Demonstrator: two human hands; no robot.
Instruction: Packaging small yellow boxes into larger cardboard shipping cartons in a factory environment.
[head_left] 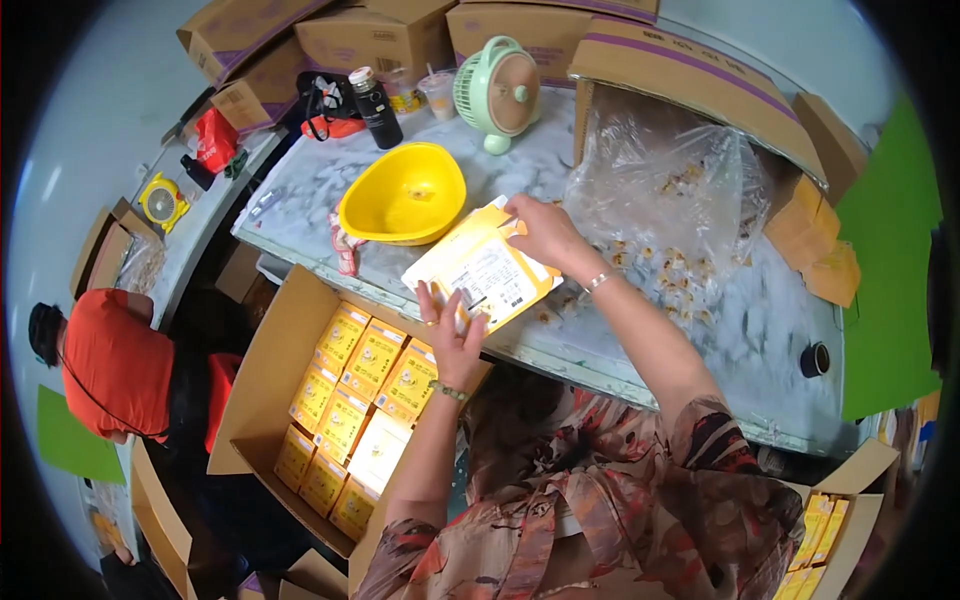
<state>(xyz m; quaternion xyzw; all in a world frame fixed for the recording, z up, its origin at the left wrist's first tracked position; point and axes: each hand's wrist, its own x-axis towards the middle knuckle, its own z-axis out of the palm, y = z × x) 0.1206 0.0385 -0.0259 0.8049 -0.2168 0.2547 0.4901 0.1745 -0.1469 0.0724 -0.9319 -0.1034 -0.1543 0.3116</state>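
Observation:
Over the table's near edge I hold a flattened yellow and white carton [490, 277], its printed side facing up. My right hand [548, 236] grips the carton's far right part, the fingers bent over its edge. At the near left edge my left hand [452, 340] holds the carton, with some fingers apart on its face. Below my left hand stands an open cardboard box [262, 385] packed with several small yellow boxes [340, 422] in rows. Just beyond the carton sits a yellow plastic basin [402, 190], with a small packet inside.
A large carton [690, 62] lies open on the marbled table [530, 180], with small packets spilling from its clear plastic liner [670, 170]. Behind the basin stand a green fan [497, 90], a black bottle [376, 110] and a drink cup [437, 92]. A person in red [120, 365] bends at the left.

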